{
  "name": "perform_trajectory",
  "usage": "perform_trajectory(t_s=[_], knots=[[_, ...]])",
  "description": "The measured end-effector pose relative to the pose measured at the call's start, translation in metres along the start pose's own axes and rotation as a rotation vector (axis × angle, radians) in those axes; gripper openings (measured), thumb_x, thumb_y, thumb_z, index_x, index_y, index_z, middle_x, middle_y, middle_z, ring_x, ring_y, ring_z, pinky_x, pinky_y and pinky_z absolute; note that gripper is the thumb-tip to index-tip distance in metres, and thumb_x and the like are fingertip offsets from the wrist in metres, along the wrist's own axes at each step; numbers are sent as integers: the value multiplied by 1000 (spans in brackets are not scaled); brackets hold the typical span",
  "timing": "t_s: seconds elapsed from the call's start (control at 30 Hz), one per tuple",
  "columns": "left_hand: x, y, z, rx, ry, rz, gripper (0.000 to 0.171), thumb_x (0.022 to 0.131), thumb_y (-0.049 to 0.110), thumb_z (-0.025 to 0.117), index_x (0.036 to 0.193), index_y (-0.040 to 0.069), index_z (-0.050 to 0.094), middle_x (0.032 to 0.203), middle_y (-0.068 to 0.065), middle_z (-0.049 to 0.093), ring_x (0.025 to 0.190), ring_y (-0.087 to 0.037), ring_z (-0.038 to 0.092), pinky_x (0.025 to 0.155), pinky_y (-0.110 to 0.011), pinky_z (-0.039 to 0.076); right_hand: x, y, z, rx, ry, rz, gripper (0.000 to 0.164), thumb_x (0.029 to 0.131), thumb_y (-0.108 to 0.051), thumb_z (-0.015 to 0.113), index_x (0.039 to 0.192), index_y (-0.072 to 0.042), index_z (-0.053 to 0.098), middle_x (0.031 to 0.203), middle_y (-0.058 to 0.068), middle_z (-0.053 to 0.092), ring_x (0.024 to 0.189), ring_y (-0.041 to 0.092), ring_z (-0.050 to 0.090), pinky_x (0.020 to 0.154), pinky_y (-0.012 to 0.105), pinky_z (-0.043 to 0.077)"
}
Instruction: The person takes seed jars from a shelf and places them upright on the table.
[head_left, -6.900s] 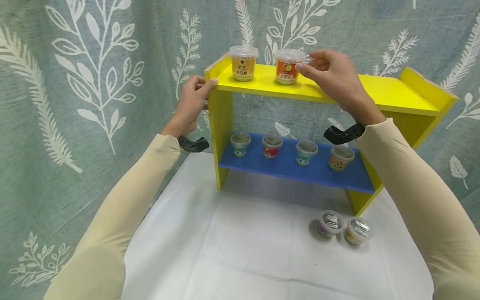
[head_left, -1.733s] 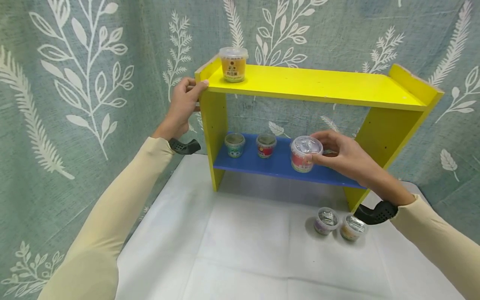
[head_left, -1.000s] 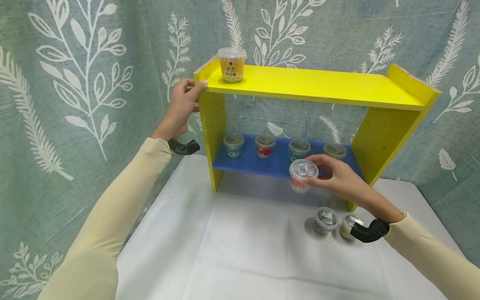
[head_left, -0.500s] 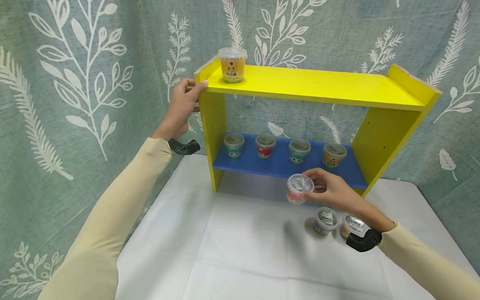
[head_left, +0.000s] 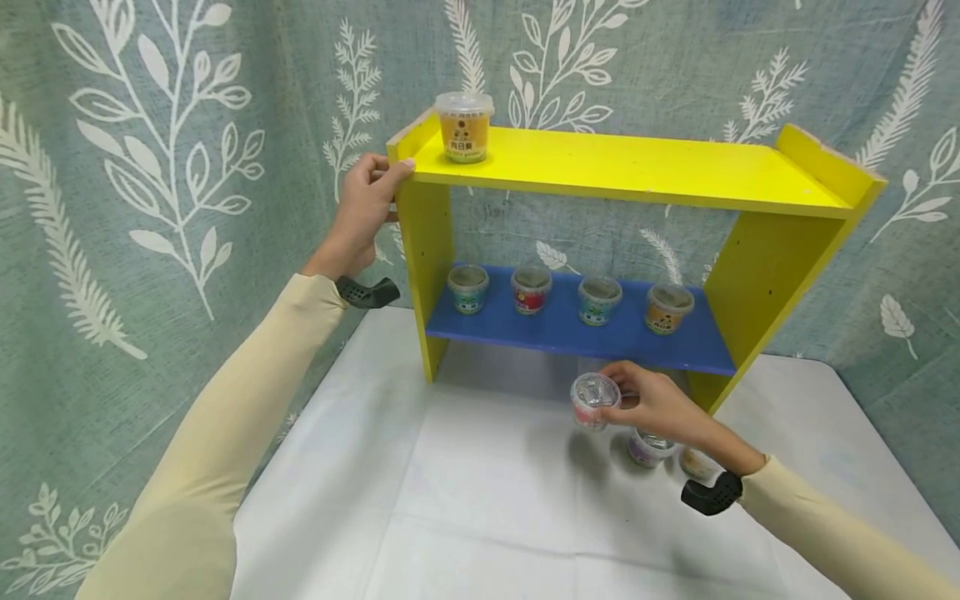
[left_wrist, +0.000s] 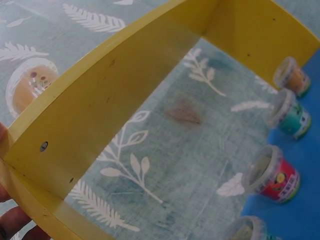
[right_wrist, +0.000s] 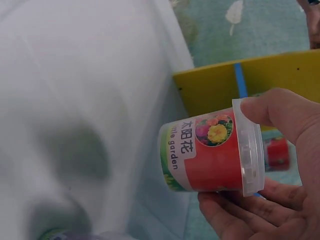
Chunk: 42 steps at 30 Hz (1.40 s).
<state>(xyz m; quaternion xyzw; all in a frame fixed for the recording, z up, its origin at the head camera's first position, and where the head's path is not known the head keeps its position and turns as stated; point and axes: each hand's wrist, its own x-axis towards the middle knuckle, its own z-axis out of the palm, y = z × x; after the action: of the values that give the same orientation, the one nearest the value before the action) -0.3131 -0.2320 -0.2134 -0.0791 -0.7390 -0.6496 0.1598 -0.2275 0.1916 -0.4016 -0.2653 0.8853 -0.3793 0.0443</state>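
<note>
My right hand (head_left: 651, 406) grips a small lidded plastic cup (right_wrist: 210, 150) with a red flower-picture label, between thumb and fingers near its lid. It hangs in front of the shelf, just left of a purple-labelled cup (head_left: 647, 451) on the white table. My left hand (head_left: 367, 208) holds the upper left corner of the yellow shelf (head_left: 645, 167), its thumb on the front edge. Near that thumb, an orange-labelled cup (head_left: 463, 129) stands upright on the top board. In the left wrist view, only some left fingers (left_wrist: 14, 220) show at the frame's edge.
Several cups stand in a row on the blue lower board (head_left: 525, 336), among them a red-labelled cup (head_left: 531, 292). Another cup (head_left: 696, 463) on the white table (head_left: 480, 517) is partly hidden by my right wrist. A patterned green curtain (head_left: 300, 100) hangs behind.
My right hand took the red-labelled cup from the top board and brought it down past the blue board toward the table. My left hand stays on the shelf corner.
</note>
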Motion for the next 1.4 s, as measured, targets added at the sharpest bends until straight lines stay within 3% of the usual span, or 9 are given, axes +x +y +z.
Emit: perform_trajectory(t_s=[0.37,0.73,1.07,1.4], knots=[[1,1,0,-9,-2,-12,39,99,46,66,120,16,56,114,-4,59,103,-22,61,86,-38,48,-3,16,14,-71,-5,15,61,87,-40,83,133,-7,59,123,7,68,114,28,67,94,48,54],[0,2,0,-9,2,-10,39,99,47,66,121,16,56,115,-4,60,104,-22,61,85,-38,49,-4,27,26,-174,8,-30,60,85,-36,84,129,-3,60,112,5,72,104,26,69,87,46,54],[0,1,1,1,2,-7,41,98,48,67,121,16,56,115,-4,60,105,-23,62,85,-37,50,-7,31,33,-193,4,-29,63,84,-37,86,129,-1,60,116,9,72,107,29,69,88,46,55],[0,1,0,-13,-1,-8,38,99,46,66,120,16,56,115,-5,60,104,-23,61,85,-39,48,-7,36,40,-237,-9,-32,61,83,-40,86,125,-2,63,110,5,72,99,22,69,83,42,56]])
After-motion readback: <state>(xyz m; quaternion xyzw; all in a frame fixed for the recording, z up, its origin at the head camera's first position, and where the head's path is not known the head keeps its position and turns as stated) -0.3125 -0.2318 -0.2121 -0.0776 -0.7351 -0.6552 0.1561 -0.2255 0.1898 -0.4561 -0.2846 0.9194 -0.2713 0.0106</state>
